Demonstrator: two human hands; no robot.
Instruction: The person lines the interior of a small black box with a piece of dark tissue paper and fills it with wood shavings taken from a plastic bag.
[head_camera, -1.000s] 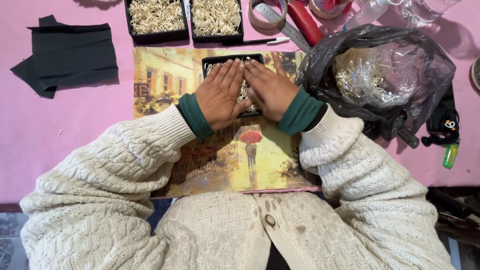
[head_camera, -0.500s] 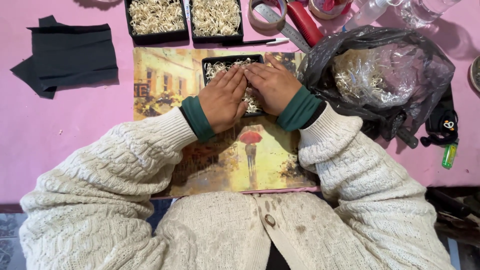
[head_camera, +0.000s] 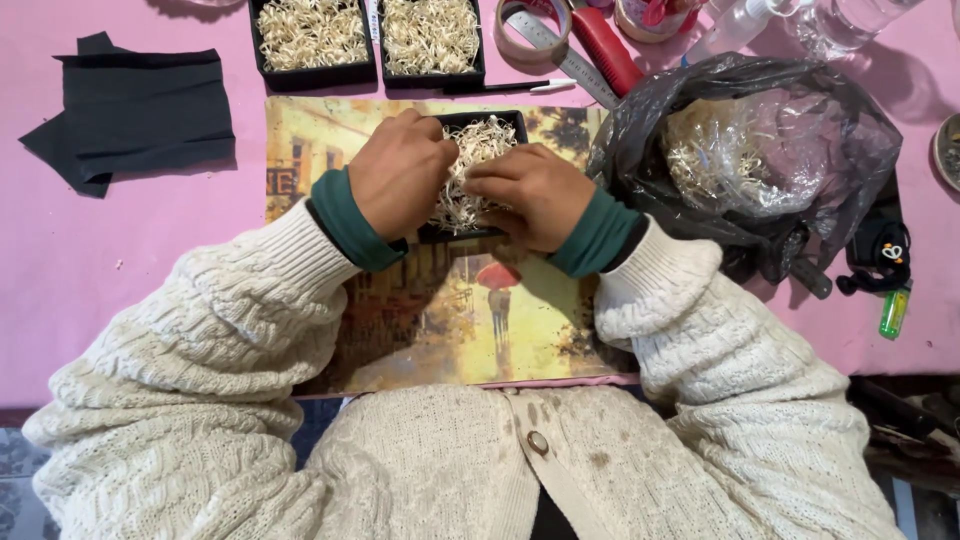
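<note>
Both hands, left (head_camera: 400, 175) and right (head_camera: 535, 195), pinch straw (head_camera: 470, 165) in the box (head_camera: 505, 122); loose strands could spill toward 6 o'clock.

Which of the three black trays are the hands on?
The near tray, alone on the painted mat, under both hands; the other two sit side by side at the far edge.

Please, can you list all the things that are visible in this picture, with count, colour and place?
box under the hands: 1, black, holds pale shreds, on the picture mat
filled boxes: 2, black, top edge
picture mat: 1, yellow-brown, table centre
folded cloth: 1, black, upper left
plastic bag: 1, black and clear, shreds inside, right
tape roll: 1, brownish, top
lighter: 1, green, right edge
table: 1, pink
left hand: on the shreds
right hand: on the shreds
</note>
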